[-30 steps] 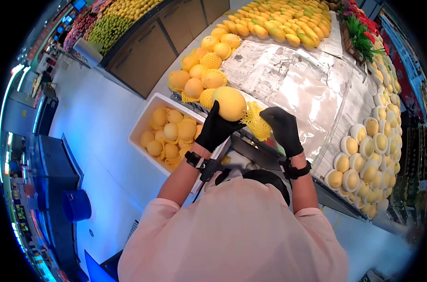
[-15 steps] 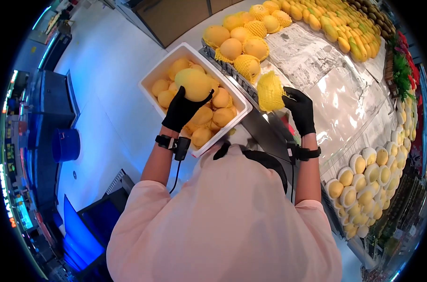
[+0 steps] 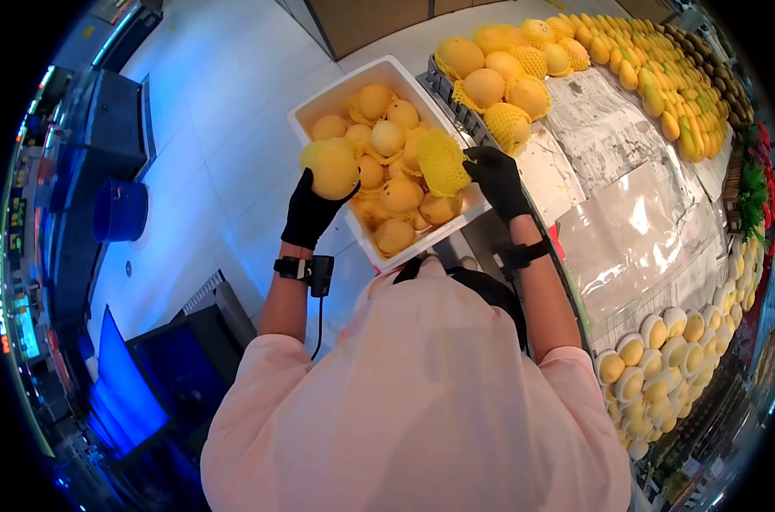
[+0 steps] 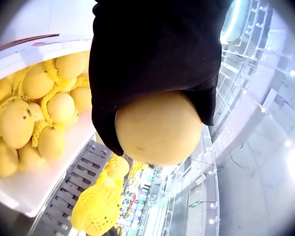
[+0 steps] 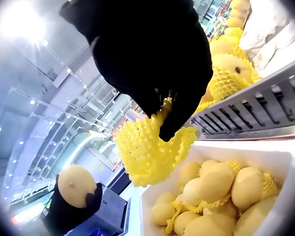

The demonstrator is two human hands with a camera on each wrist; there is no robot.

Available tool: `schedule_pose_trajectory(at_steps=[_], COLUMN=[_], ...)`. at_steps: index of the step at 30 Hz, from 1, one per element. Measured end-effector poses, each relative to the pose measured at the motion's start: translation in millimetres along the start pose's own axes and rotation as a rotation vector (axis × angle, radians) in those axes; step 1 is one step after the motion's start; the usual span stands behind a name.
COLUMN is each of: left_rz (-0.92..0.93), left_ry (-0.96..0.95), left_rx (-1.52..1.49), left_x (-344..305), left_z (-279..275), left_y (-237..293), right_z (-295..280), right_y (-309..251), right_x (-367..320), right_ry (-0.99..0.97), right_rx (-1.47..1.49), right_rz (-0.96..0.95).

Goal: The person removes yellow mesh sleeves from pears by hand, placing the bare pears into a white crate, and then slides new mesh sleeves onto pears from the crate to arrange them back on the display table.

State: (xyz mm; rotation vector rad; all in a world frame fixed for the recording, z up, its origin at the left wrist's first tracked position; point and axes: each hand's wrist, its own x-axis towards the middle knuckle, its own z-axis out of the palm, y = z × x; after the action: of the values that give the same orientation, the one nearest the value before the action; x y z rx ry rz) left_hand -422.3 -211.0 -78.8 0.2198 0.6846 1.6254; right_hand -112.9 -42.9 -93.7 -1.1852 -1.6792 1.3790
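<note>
In a black glove, the left hand (image 3: 312, 213) grips a large yellow mango (image 3: 331, 168) over the left side of a white foam box (image 3: 299, 119). The left wrist view shows that fruit (image 4: 160, 129) bare, with thumb and fingers round its sides. The gloved right hand (image 3: 500, 183) pinches a yellow foam net (image 3: 443, 162) above the box's right side. In the right wrist view the net (image 5: 150, 147) hangs crumpled from the fingertips, with no fruit visible in it. Yellow mangoes (image 3: 402, 195), some in nets, lie in the box.
Netted mangoes (image 3: 484, 87) sit at the corner of a display stand with a slotted metal edge (image 5: 265, 105). Smaller mangoes (image 3: 661, 94) are heaped behind, and round fruit in white nets (image 3: 652, 363) lies at the right. A blue bin (image 3: 120, 210) stands on the floor at the left.
The left hand has carried the mango away from the display stand to the box's left side. The right hand has brought the net from the stand to over the box. The head view has shifted.
</note>
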Motion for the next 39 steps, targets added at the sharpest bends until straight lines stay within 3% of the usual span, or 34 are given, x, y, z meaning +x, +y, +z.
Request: schedule_pose_trajectory(at_steps=[5,7,9,10,12,15,21,24,27,28,31,39], left_rz=[0.026,0.110,0.111,0.068,-0.017,-0.058,-0.058,-0.077,0.062,0.058,-0.042,-0.165], left_ry=[-0.012,-0.101,-0.083,-0.022,0.031,0.097,0.278,0.236,0.164,0.131,0.267,0.192], left_rx=[-0.024,0.289,0.303,0.154,-0.077,0.065,0.663,0.831,1.265,1.425,1.847,2.108], left_x=[-10,-14,-16,-16,-17,-8,15,52,79,88,104,121], left_z=[-18,-26,-28,-25,-29,-44,-11,-35,-48,-48,-47,-56], left_y=[9,10,14,13,12,7,-2,-15,-26,-26,-35,-62], right_z=[50,73,98,105,99,75,44,39,36,32,24,-15], right_y=[4,-17,7,18,24,33,52,42,50,44,42,34], right_x=[11,4,8,5,3,3,-8,-19,-27,-32,-44,-67], right_ry=[-0.031,-0.166,-0.262,-0.286,-0.286,-0.276,-0.223,-0.250,-0.296,-0.282,-0.265,-0.137], right_rx=[0.006,0.084,-0.047,0.000,-0.031,-0.093,-0.083,0.042,0.218,0.208,0.240,0.418], right_rz=[-0.086,0.067,-0.109,-0.083,-0.062,-0.015,0.072,0.220,0.237,0.273,0.306,0.360])
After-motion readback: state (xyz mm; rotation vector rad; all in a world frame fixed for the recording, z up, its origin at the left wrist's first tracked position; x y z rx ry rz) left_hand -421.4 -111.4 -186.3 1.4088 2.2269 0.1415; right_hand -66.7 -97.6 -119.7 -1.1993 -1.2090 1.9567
